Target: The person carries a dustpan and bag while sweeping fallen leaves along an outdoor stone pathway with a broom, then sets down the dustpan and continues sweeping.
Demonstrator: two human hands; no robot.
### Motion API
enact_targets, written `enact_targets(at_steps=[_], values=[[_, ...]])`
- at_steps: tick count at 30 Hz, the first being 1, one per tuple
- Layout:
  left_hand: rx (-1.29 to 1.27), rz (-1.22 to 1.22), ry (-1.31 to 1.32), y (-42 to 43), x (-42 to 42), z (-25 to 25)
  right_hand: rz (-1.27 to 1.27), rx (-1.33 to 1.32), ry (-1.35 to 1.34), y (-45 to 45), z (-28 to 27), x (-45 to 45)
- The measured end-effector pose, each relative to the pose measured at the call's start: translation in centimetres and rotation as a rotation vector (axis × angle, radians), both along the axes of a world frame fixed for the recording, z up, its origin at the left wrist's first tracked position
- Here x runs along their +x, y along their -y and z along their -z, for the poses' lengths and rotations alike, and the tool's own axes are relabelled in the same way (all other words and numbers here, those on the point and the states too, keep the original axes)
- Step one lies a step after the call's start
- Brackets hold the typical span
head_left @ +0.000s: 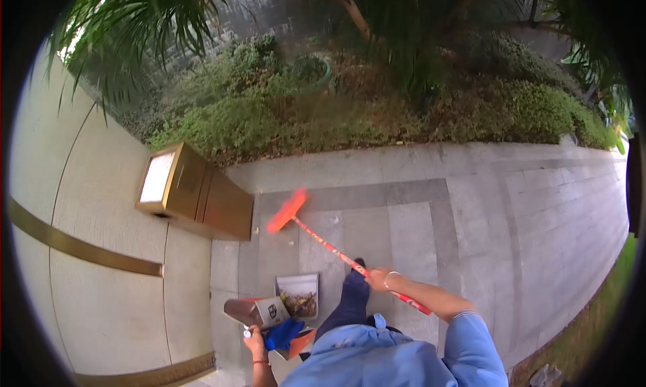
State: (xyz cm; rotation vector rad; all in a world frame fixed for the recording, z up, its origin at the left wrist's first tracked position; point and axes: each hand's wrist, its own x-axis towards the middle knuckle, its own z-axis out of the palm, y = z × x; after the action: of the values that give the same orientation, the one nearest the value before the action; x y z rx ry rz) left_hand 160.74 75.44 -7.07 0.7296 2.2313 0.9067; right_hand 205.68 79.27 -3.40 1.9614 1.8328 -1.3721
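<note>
My right hand (379, 279) is wrapped round the red patterned handle of a broom (330, 248). The broom's orange head, blurred, is over the paving beside the metal bin. Low on the left, my left hand (256, 343) is closed at the grey and red box-like body of a dustpan (259, 313); exactly what its fingers grip is hard to make out. A blue cloth or bag (284, 334) lies against that body. The dustpan's open tray (297, 294) holds dry leaves and rests on the paving.
A brass-coloured bin (208, 195) stands by the pale wall (101, 178) at the left. Bushes (336, 118) line the far edge of the grey paving (417, 232). Palm fronds hang above. Small yellowish bits lie near the broom head. Grass borders the lower right.
</note>
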Motion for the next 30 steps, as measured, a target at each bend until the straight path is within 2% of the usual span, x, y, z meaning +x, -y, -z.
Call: enact_targets(at_steps=[2, 5, 8, 9, 11, 12, 14, 16, 17, 19, 21, 23, 24, 25, 28, 29, 30], values=[[0.035, -0.038, 0.04, -3.4, 2.0, 1.0, 0.058, 0.048, -0.028, -6.4, 0.1, 0.7], [-0.024, -0.048, 0.128, -7.2, 5.9, 0.1, 0.02, -0.13, 0.078, -14.5, 2.7, 3.1], [-0.033, -0.004, 0.162, -10.9, 8.3, -0.4, 0.108, -0.246, 0.141, -16.5, 5.5, 8.9], [-0.032, 0.027, 0.175, -12.2, 9.2, -0.8, 0.281, -0.266, 0.053, -14.6, 7.1, 11.1], [-0.064, 0.077, 0.197, -14.9, 10.8, -0.2, 0.177, 0.066, 0.04, -6.7, 8.7, 16.3], [-0.067, 0.119, 0.226, -15.8, 11.3, 0.3, 0.103, -0.034, 0.169, -3.0, 6.1, 18.2], [-0.075, 0.148, 0.213, -18.0, 13.5, 1.1, 0.328, -0.144, 0.272, 7.1, 4.1, 20.5], [-0.08, 0.177, 0.228, -19.8, 16.1, 1.0, 0.573, -0.181, 0.289, 14.6, -1.1, 21.1], [-0.086, 0.194, 0.245, -20.4, 17.4, 0.8, 0.648, -0.184, 0.336, 16.8, -4.1, 20.9], [-0.066, 0.235, 0.275, -21.2, 19.9, 0.7, 0.79, -0.08, 0.341, 22.7, -4.9, 21.8], [-0.024, 0.264, 0.262, -22.2, 21.7, 1.1, 0.924, -0.126, 0.303, 23.7, -8.3, 22.6], [0.033, 0.315, 0.266, -22.4, 24.0, 0.5, 1.006, -0.061, 0.306, 25.8, -7.1, 24.8], [-0.06, 0.315, 0.349, -22.2, 24.9, -0.7, 1.046, -0.027, 0.307, 26.9, -6.5, 25.9], [-0.06, 0.331, 0.309, -22.3, 25.6, -0.7, 1.081, 0.026, 0.303, 26.8, -4.8, 27.2], [-0.054, 0.345, 0.258, -22.2, 27.9, -1.5, 1.07, 0.122, 0.368, 20.6, -2.4, 31.5], [-0.053, 0.348, 0.25, -22.1, 28.6, -2.0, 1.004, 0.222, 0.429, 18.4, 0.0, 33.2], [-0.056, 0.331, 0.232, -21.8, 28.9, -1.8, 1.105, 0.006, 0.324, 13.5, -1.2, 34.7]])
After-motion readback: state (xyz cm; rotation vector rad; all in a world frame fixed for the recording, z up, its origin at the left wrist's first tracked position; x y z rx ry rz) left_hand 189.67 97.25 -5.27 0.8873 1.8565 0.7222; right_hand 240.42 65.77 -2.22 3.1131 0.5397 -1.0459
